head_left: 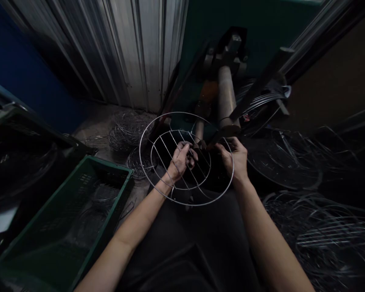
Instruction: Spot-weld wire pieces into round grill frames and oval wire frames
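Observation:
A round wire rack (186, 205), with a large outer ring, a smaller inner ring and several cross wires, hangs tilted in front of the machine's arms. My right hand (235, 158) is closed on the outer ring at its right side. Within the inner ring's outline my left hand (182, 159) has its fingers curled together among the cross wires. What the left fingertips pinch is too small and dark to make out. Just beyond the rack, the lower metal arm (199, 130) of the machine comes close to the fingers.
A green machine (261, 20) carries a thick cylindrical arm (227, 91). At left stands a green plastic crate (93, 243) with wire pieces inside. Tangled wire (127, 132) lies on the floor, and heaped wire parts (325, 235) fill the right. Corrugated metal sheeting (146, 52) stands behind.

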A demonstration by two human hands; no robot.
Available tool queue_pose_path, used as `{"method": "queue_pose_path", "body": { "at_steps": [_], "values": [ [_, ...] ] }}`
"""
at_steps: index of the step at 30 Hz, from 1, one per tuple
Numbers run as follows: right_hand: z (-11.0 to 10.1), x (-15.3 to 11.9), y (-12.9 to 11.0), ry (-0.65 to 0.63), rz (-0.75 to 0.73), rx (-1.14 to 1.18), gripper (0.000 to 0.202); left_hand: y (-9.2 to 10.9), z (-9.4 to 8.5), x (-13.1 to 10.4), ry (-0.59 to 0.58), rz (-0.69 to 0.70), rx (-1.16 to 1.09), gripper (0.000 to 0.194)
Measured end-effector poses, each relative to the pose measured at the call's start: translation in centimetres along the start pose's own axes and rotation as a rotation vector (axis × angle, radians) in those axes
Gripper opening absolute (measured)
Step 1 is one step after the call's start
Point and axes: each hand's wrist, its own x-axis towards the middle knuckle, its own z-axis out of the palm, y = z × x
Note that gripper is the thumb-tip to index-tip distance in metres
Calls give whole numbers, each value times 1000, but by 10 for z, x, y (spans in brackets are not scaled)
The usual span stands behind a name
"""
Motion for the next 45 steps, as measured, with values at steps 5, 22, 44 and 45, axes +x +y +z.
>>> {"method": "queue_pose_path", "body": {
  "at_steps": [5, 22, 44, 45],
  "values": [
    [-28, -51, 1, 18, 68, -146, 23, -5, -2, 3, 68, 71, -16, 23],
    [-5, -105, -18, 88, 216, 78, 20, -9, 2, 8, 176, 175, -8, 24],
    [-1, -20, 6, 116, 48, 28, 23, -13, -9, -4, 22, 4, -40, 32],
    [-1, -20, 6, 113, 49, 21, 23, -12, -8, -4, 22, -1, -46, 32]
  ]
}}
